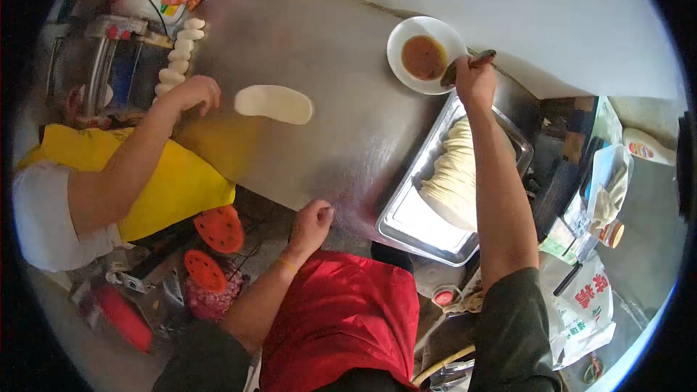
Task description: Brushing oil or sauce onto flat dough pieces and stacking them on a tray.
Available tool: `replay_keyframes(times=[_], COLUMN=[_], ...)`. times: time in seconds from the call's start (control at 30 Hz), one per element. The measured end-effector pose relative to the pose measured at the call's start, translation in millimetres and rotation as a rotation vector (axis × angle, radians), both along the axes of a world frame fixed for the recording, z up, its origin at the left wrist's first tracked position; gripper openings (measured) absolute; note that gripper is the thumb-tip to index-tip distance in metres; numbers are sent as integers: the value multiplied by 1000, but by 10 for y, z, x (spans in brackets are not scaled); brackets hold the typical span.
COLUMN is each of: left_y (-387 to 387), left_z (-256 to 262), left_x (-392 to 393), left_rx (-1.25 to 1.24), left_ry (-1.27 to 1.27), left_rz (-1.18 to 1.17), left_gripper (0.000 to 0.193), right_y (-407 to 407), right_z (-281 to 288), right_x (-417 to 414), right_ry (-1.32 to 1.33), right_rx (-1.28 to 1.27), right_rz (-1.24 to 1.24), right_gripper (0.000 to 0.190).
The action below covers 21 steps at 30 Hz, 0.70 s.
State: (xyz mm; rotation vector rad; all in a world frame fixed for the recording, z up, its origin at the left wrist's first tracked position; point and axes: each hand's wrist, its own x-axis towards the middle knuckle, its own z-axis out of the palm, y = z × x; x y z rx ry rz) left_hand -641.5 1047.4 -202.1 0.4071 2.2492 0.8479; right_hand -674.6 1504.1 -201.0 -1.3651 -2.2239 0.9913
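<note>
In my right hand [476, 84] is a dark utensil [483, 58], perhaps a brush, gripped at the right rim of a white bowl [396, 60]. Its lower end reaches into the bowl beside a reddish-brown liquid [423, 58]. My left hand [313, 224] is curled at the front edge of the metal worktable [332, 158], with nothing visible in it. Under my right forearm a steel tray [441, 228] holds a stack of thin, overlapping dough sheets [453, 174], partly hidden by the arm. One flattened oblong of dough [275, 104] lies on the table, left of the bowl.
On the left stands a co-worker in a yellow apron [169, 185]; their hand [197, 93] hovers beside a row of dough pieces [179, 54]. Behind them is a metal machine [98, 73]. A white plastic bag [582, 310], a jar [611, 234] and a white bottle [648, 146] lie to the right.
</note>
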Motion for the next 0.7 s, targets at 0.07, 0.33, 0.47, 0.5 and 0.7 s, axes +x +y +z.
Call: replay_keyframes(times=[0.07,0.33,0.47,0.5,0.7], left_y=[-401,-1158,-1179,-1131,-1458], left_z=[-36,-46,-66,-149,-622], left_x=[-164,-722,-956,-969,-1011], left_rx=[-64,-118,-109,-108,301], left_ry=[31,-175,-473,-474,-313], left_rz=[155,287,382,361,240], left_gripper=[21,37,30,30,33], right_y=[38,-783,-2158,-2472,-4540], right_z=[-158,198,200,-109,-598], right_x=[-153,-2,-424,-625,-2315], right_ry=[-209,463,186,254,-57], right_rx=[52,-385,-295,-515,154], right_rz=[6,-74,111,41,341], right_gripper=[39,40,48,46,33])
